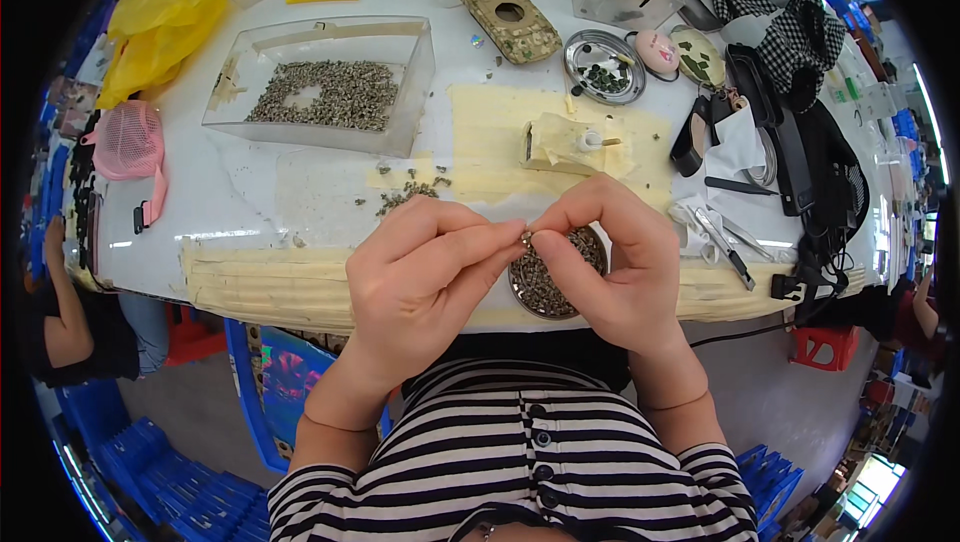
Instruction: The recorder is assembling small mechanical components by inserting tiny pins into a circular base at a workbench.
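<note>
Both hands meet near the table's front edge, fingertips almost touching. My left hand (425, 267) pinches one side of a tiny camouflage-coloured part (526, 238), and my right hand (615, 262) pinches the other side; fingers hide most of it. Just under them sits a round dish (541, 314) full of small parts (545, 287) of similar colour, partly covered by my right hand. Beyond my left hand lies a loose little heap of such parts (408, 194). A clear plastic box (420, 92) farther left holds many more (330, 94).
A camouflage toy tank hull (510, 20) lies at the back. Beside it are a metal dish (604, 66) with dark green bits and a taped block (550, 142). Right: a craft knife (722, 247), black straps and a checked cloth (800, 47). Left: a pink mesh fan (130, 142) and yellow bag (165, 17).
</note>
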The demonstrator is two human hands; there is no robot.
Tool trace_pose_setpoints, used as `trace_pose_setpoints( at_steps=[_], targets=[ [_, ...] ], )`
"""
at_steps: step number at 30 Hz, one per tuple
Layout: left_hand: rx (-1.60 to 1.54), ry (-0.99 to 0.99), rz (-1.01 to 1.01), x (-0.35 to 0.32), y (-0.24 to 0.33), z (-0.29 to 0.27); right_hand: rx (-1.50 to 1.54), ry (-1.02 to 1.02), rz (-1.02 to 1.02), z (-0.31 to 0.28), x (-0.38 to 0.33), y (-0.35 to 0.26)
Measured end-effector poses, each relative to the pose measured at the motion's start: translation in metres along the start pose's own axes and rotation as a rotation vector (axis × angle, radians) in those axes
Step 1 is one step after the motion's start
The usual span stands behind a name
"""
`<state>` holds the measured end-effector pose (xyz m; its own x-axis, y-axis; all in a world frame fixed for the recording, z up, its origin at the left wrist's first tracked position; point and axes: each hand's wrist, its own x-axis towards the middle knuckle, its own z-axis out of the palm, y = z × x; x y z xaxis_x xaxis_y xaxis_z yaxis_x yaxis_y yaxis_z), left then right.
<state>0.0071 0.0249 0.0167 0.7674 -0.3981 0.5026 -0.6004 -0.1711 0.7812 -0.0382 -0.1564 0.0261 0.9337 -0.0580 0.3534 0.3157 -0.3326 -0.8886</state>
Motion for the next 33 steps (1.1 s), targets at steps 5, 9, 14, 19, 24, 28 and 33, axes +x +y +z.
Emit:
trace_pose_setpoints(
  at_steps=[5, 9, 14, 19, 24, 28, 33],
  targets=[
    [-0.09, 0.053, -0.004, 0.001, -0.0023, 0.0051, 0.132, 0.04, 0.06, 0.0045, -0.0033, 0.0034],
    [-0.166, 0.042, -0.003, 0.003, -0.005, 0.004, 0.236, 0.028, 0.147, 0.0064, -0.0038, 0.0021],
    [-0.194, 0.04, 0.002, 0.0026, -0.008, 0.0054, 0.202, 0.013, 0.128, 0.0062, -0.0043, 0.0041],
    [-0.167, 0.018, 0.054, 0.0038, -0.0088, 0.002, 0.257, -0.032, 0.182, 0.0049, -0.005, 0.0025],
    [-0.15, 0.009, -0.044, 0.0031, -0.0035, 0.0, 0.258, -0.029, 0.2, 0.0049, -0.0044, 0.0017],
    [0.159, 0.031, 0.224, 0.0059, -0.0048, 0.0011, 0.16, -0.028, 0.147, 0.0047, -0.0044, 0.003],
    [0.075, 0.003, 0.18, 0.0056, -0.0028, 0.0004, 0.115, -0.058, 0.145, 0.0031, -0.005, 0.0053]
  ],
)
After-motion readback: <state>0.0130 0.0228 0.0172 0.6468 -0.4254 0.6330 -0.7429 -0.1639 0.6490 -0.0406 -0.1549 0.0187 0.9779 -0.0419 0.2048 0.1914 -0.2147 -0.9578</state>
